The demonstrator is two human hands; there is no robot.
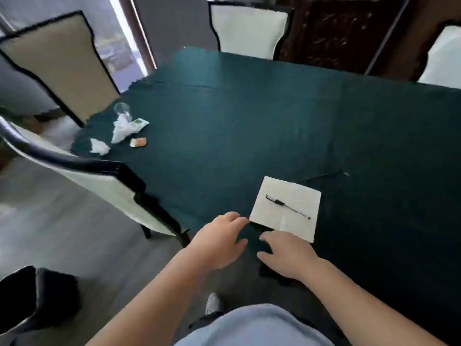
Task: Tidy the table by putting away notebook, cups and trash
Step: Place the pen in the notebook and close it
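An open notebook (pixel 287 208) with white pages lies near the table's front edge, a black pen (pixel 287 206) resting across it. My left hand (pixel 219 240) reaches to the notebook's near left corner, fingertips touching it, holding nothing. My right hand (pixel 289 255) hovers just below the notebook's near edge, fingers spread. At the far left of the table stand a clear plastic cup (pixel 122 111), crumpled white paper (pixel 122 129), a white wad (pixel 99 146), a green-and-white wrapper (pixel 141 122) and a small orange packet (pixel 138 142).
The table wears a dark green cloth (pixel 249 121). White chairs with black frames stand around it: one close at the left (pixel 99 178), another behind it (pixel 57 61), one at the far end (pixel 249 28), one at the right (pixel 444 56). A black bin (pixel 30 298) sits on the floor at lower left.
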